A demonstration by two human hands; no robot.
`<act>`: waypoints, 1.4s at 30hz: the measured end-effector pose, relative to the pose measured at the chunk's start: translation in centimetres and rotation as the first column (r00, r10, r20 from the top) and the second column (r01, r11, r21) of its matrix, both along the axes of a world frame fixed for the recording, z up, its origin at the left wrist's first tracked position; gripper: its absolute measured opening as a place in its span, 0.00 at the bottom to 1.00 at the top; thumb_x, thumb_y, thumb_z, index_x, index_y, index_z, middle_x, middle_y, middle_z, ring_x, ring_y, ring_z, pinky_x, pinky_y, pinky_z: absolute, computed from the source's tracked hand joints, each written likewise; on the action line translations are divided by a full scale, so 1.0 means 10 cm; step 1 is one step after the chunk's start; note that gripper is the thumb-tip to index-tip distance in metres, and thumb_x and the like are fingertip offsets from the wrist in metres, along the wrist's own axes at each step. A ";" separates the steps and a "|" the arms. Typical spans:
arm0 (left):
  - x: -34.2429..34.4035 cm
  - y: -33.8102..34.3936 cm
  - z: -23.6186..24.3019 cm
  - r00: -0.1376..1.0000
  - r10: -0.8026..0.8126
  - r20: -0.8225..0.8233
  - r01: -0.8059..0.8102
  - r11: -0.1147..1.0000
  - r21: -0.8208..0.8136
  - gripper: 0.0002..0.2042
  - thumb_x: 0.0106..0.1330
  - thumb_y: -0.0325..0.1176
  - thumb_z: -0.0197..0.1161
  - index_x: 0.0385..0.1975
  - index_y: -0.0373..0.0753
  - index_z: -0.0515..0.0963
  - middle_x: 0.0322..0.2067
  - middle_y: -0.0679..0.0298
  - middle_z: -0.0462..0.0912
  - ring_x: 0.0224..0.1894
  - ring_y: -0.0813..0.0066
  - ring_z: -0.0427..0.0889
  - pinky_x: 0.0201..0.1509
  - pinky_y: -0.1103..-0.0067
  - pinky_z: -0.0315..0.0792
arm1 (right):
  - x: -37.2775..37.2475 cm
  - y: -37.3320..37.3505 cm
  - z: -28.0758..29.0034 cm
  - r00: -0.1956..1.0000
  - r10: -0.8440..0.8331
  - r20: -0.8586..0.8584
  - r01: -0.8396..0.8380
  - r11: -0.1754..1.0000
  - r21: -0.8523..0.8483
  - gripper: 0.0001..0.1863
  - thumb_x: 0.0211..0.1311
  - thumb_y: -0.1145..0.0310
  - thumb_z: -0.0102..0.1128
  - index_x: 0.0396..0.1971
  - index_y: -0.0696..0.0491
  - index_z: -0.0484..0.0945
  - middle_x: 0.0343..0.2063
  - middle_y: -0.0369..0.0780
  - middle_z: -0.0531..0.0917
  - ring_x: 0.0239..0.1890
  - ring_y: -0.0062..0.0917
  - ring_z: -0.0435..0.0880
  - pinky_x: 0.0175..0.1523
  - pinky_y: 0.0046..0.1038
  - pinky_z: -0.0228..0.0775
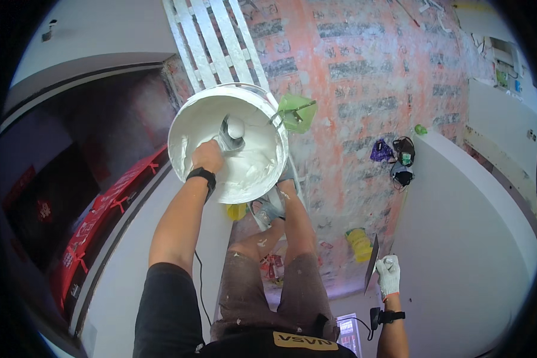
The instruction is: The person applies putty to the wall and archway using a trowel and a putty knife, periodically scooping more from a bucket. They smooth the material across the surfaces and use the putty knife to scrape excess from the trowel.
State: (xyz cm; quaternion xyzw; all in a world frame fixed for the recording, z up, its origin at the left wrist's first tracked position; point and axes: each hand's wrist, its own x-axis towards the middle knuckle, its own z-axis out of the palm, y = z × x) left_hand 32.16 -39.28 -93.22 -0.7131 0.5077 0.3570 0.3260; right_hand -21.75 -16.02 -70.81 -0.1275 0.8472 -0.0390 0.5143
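Observation:
A large white bucket [181, 128] stands in front of me, coated inside with smooth white paste [250, 173]. My left hand [209, 157], with a dark band on the wrist, reaches into it. The fingers are closed around the handle of a grey scoop [225, 132], which carries a rounded lump of white paste. Out to the right, low in the view, my right hand [389, 274] wears a white glove and is closed on a plastering trowel [371, 264]. The trowel's dark, thin blade is seen nearly edge-on, apart from the bucket.
A slatted, white-spattered platform [221, 48] extends beyond the bucket. A green flat piece [298, 112] with a dark rod sits at the bucket's right rim. Bags [403, 158] and a yellow bundle [359, 244] lie on the reddish floor. A pale wall [453, 238] curves along the right.

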 end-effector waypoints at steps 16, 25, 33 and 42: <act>-0.25 0.00 0.29 0.814 0.237 -0.530 -0.433 0.857 -0.281 0.19 0.55 0.36 0.72 0.43 0.30 0.82 0.35 0.42 0.85 0.41 0.45 0.85 0.48 0.64 0.76 | 0.45 -0.61 0.02 0.997 0.070 0.017 -0.070 0.997 -0.021 0.08 0.64 0.77 0.62 0.35 0.51 0.71 0.28 0.27 0.71 0.31 0.11 0.68 0.38 0.18 0.64; -0.06 0.34 1.43 0.644 0.268 -0.716 -0.658 0.672 -0.340 0.18 0.58 0.35 0.71 0.44 0.30 0.81 0.36 0.41 0.85 0.42 0.42 0.84 0.45 0.64 0.77 | 0.80 -1.45 0.40 0.957 0.264 0.124 -0.244 0.957 -0.155 0.05 0.67 0.72 0.63 0.39 0.50 0.75 0.30 0.27 0.75 0.32 0.11 0.72 0.40 0.18 0.68; 0.06 0.73 3.91 0.736 -0.010 -0.677 -0.610 0.423 -0.670 0.13 0.56 0.27 0.70 0.40 0.34 0.79 0.30 0.50 0.81 0.34 0.45 0.82 0.38 0.65 0.76 | 2.23 -2.37 1.18 0.498 -0.288 0.818 0.354 0.928 0.112 0.14 0.74 0.60 0.53 0.50 0.52 0.79 0.39 0.38 0.86 0.37 0.28 0.87 0.44 0.32 0.85; 0.61 1.38 5.41 0.974 -0.060 -0.220 -0.194 0.290 -0.937 0.14 0.60 0.21 0.60 0.46 0.33 0.76 0.35 0.54 0.75 0.36 0.54 0.80 0.37 0.64 0.75 | 4.11 -2.13 2.78 0.040 -0.154 0.987 0.106 0.983 0.149 0.18 0.78 0.60 0.48 0.60 0.52 0.72 0.45 0.39 0.85 0.48 0.29 0.85 0.53 0.34 0.81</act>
